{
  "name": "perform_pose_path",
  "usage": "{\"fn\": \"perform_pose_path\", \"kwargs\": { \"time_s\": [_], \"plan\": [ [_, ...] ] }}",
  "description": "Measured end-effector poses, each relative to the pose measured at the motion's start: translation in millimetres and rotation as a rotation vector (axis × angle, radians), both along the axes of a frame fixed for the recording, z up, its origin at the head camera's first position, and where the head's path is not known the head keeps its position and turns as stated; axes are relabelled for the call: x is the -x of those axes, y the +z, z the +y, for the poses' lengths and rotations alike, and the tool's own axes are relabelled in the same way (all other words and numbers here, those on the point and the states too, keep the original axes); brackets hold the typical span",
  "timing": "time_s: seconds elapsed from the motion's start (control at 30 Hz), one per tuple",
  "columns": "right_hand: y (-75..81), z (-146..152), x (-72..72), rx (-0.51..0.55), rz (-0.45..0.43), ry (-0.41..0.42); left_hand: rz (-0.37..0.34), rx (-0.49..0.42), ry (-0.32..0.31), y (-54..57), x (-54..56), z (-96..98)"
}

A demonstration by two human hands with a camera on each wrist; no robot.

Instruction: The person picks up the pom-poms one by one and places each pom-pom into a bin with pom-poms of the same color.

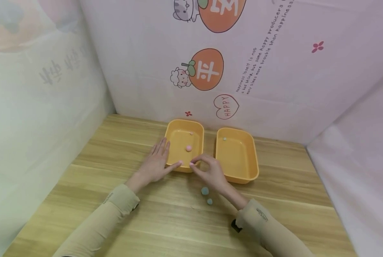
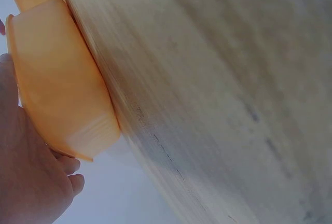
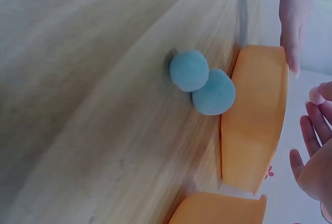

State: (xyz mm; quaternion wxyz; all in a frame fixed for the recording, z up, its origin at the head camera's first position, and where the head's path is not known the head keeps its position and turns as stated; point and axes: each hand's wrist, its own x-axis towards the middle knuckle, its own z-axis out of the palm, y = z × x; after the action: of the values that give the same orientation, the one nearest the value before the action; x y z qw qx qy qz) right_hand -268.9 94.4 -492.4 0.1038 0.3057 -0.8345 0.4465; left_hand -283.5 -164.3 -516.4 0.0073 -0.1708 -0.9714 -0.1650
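Note:
My right hand (image 1: 212, 175) is over the near right corner of the left orange tray (image 1: 200, 142). Between its thumb and finger it pinches a small pink ball (image 3: 316, 95), just above the rim. My left hand (image 1: 154, 166) rests at that tray's left side with fairly straight fingers, its thumb reaching along the near rim. In the left wrist view, part of the left hand (image 2: 31, 167) lies against the tray's edge. Inside the tray sit a pink ball (image 1: 188, 148) and a tinier pink one (image 1: 191, 133).
Right of it stands a second orange tray (image 1: 256, 160), with a tiny pale blue ball (image 1: 225, 139) inside. Two light blue balls (image 1: 205, 191) (image 3: 189, 71) lie on the wooden table (image 1: 166, 221) in front. A printed cloth (image 1: 275, 110) hangs behind the trays.

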Motion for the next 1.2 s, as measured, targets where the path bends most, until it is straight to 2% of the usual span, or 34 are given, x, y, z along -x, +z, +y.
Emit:
{"fn": "perform_pose_path", "kwargs": {
  "time_s": [0.23,0.6,1.2],
  "plan": [
    [-2.2,-12.0,18.8,-0.016,0.024,-0.048,-0.003,-0.018,0.002,-0.1,-1.0,-0.2],
    [-10.0,-29.6,43.3,-0.021,0.004,-0.077,0.009,-0.01,0.006,-4.2,1.0,-0.2],
    [-10.4,-44.9,56.9,-0.041,-0.138,-0.119,0.0,0.002,-0.002,1.8,-0.7,-0.6]
  ]
}}
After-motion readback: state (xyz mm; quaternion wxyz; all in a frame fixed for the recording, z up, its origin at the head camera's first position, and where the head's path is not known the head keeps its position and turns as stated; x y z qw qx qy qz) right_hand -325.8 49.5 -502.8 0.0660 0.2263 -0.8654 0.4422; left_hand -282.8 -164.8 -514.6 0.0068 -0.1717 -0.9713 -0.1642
